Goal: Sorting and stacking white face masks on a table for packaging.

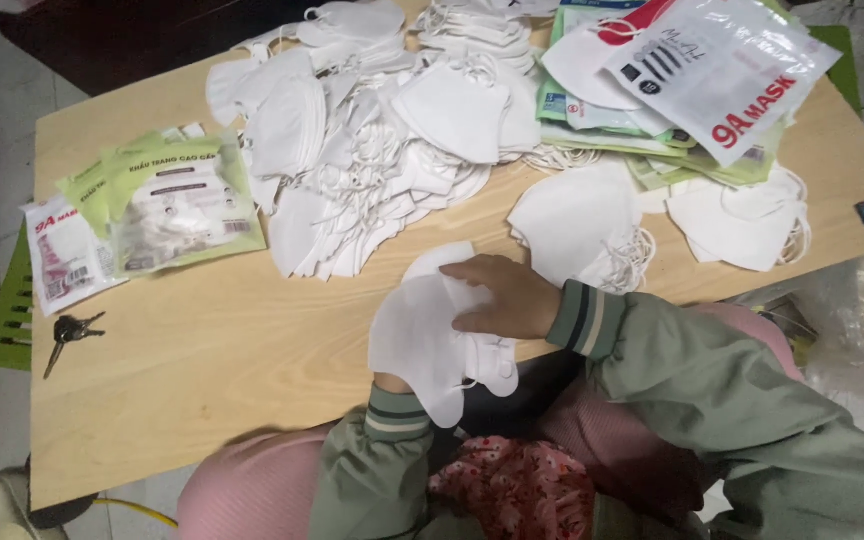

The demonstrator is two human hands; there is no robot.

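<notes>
Right hand: my right hand (508, 297) lies flat, fingers spread and pressed down on the small stack of white masks (430, 335) at the near edge of the surface (212, 340).
Left hand: my left hand (389, 383) is under that stack, almost wholly covered by it (only the wrist at the striped cuff shows), so I cannot tell whether its fingers are curled or straight.
Stack in my hands: folded white face masks, lying one on another, overhanging the near edge of the surface above my lap; ear loops hang out at the lower right.
Big heap: a loose pile of white masks (382, 140) spreads across the middle and far part of the surface, well apart from my hands.
Smaller pile: a few more masks (582, 225) lie just beyond my right hand, near it but not touching.
Right-hand masks: another short pile (742, 220) sits towards the right edge.
Packets, left: green-and-clear packets (167, 200) and a red-and-white packet (60, 255) lie on the left side.
Packets, far right: empty bags in a heap (712, 70), white and green.
Keys: a bunch of keys (70, 330) lies near the left edge, below the packets.
</notes>
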